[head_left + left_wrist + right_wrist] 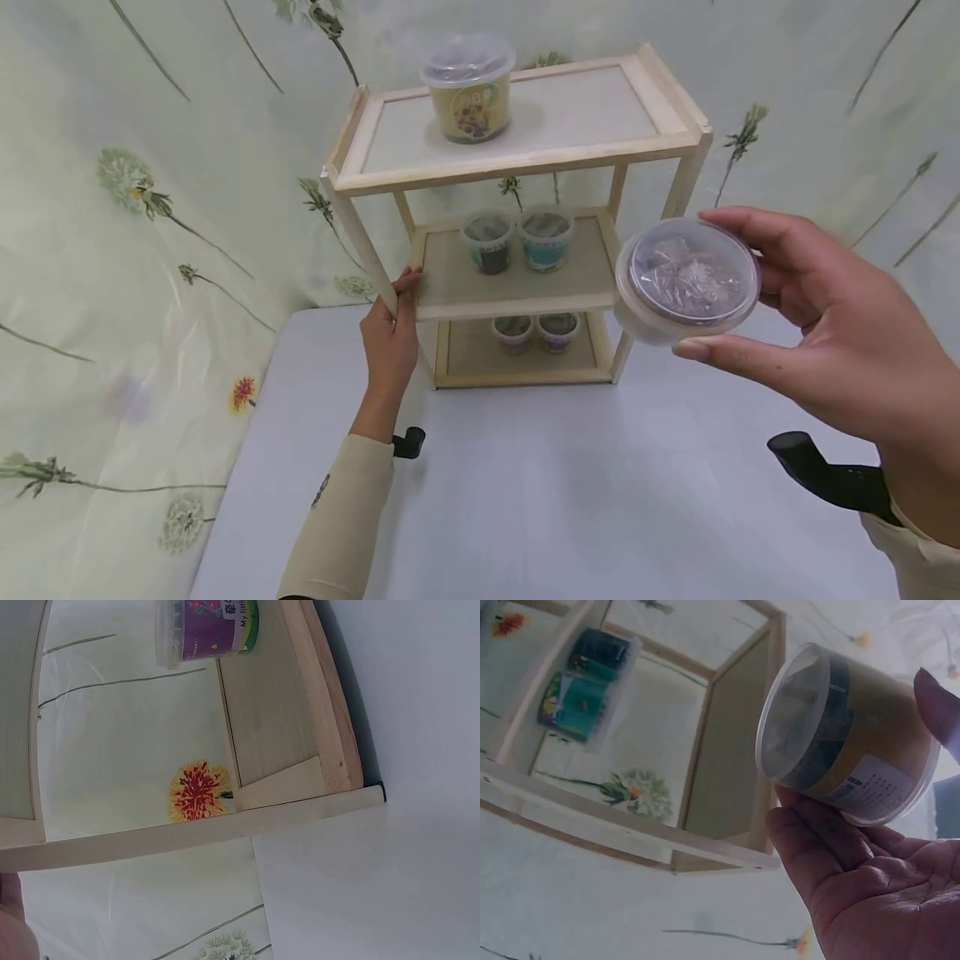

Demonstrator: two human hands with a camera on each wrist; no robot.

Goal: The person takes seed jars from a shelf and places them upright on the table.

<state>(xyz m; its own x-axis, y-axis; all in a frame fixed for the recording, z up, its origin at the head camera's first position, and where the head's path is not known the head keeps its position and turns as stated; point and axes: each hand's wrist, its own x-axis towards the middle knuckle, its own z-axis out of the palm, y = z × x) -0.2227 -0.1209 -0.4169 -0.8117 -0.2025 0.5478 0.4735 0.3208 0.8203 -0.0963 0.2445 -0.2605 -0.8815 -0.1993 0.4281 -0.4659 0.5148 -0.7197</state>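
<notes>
My right hand (847, 325) holds a round plastic tub (690, 275) between thumb and fingers, in the air beside the right end of a wooden shelf rack (517, 171). A clear lid covers the tub, and clear wrapping shows through it. In the right wrist view the tub (885, 727) has a yellow side with a white label. My left hand (390, 337) grips the rack's left front post (363, 242) at middle-shelf height. Only a bit of that hand (15, 930) shows in the left wrist view.
A yellow lidded tub (471, 104) stands left of centre on the top shelf. Two bluish tubs (546, 242) sit side by side on the middle shelf, and two small purple tubs (558, 332) on the bottom one. The rack stands on a white table (517, 492) before a flowered curtain (187, 292).
</notes>
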